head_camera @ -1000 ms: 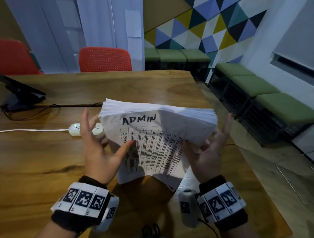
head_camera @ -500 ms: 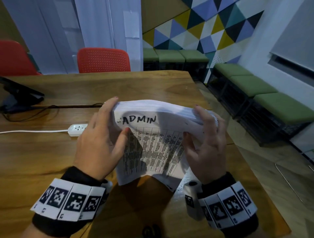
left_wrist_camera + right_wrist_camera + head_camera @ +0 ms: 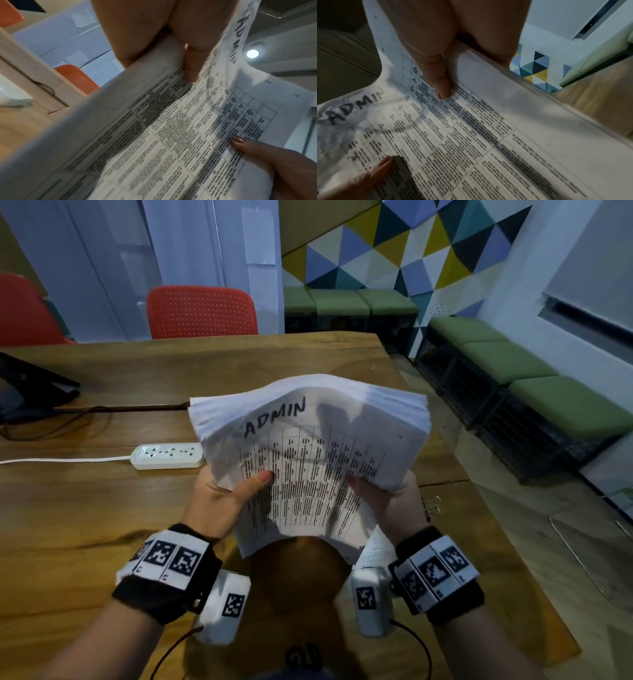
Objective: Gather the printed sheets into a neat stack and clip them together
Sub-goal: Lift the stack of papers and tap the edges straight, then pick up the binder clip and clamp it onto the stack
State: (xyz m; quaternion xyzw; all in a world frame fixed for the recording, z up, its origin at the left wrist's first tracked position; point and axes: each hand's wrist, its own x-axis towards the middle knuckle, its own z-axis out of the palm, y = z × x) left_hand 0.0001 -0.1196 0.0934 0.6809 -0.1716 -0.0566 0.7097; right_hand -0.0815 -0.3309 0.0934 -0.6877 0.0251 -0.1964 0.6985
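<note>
A thick stack of printed sheets (image 3: 308, 460), with "ADMIN" handwritten on the top page, is held up off the wooden table (image 3: 85, 508), bowed and tilted toward me. My left hand (image 3: 222, 501) grips its left side, thumb on the top sheet and fingers hidden underneath. My right hand (image 3: 387, 498) grips the right side the same way. In the left wrist view the stack (image 3: 154, 135) fills the frame under my thumb; in the right wrist view the top sheet (image 3: 471, 135) lies under my right thumb. A gold binder clip (image 3: 432, 506) lies on the table just right of my right hand.
A white power strip (image 3: 168, 455) with its cord lies on the table left of the stack. A dark device (image 3: 30, 388) and cables sit at the far left. Red chairs (image 3: 202, 313) stand behind the table; green benches (image 3: 513, 364) line the right wall.
Both hands left the stack's top edge and slid down to grip its sides, thumbs on top. The stack rose higher and now bows upward.
</note>
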